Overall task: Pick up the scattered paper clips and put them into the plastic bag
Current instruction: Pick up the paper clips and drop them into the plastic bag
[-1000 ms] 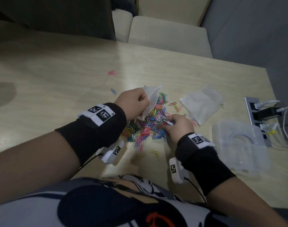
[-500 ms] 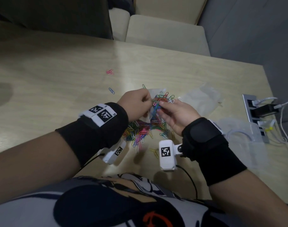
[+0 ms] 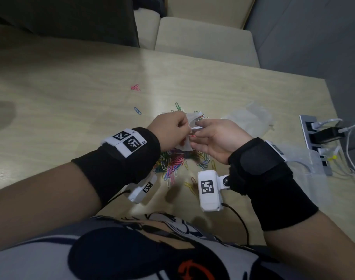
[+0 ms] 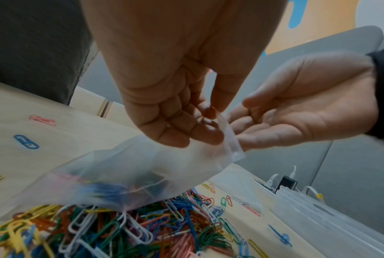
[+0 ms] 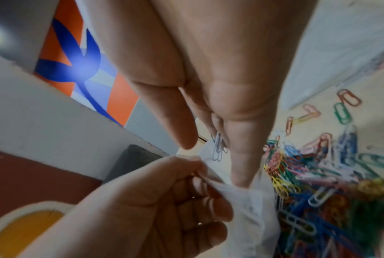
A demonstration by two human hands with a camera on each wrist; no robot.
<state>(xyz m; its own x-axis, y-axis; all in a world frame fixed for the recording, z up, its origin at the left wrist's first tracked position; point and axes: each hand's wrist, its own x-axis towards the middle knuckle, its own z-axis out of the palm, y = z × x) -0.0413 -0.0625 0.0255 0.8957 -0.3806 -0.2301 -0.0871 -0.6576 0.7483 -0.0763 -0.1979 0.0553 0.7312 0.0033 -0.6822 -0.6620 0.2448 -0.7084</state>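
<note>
My left hand pinches the rim of a small clear plastic bag, which hangs above the pile with some clips inside. My right hand lies palm up with its fingers straight, their tips at the bag's mouth. A couple of pale clips hang at those fingertips, and the thumb stands apart from them. Below both hands a heap of coloured paper clips covers the wooden table. In the right wrist view the bag sits between both hands.
Stray clips lie farther out: a pink one, a blue one and a green one. A second empty bag, a clear plastic box and a power strip with cables are on the right.
My right hand has risen from the pile, turned palm up and come to the bag's mouth with clips. My left hand keeps its hold on the bag.
</note>
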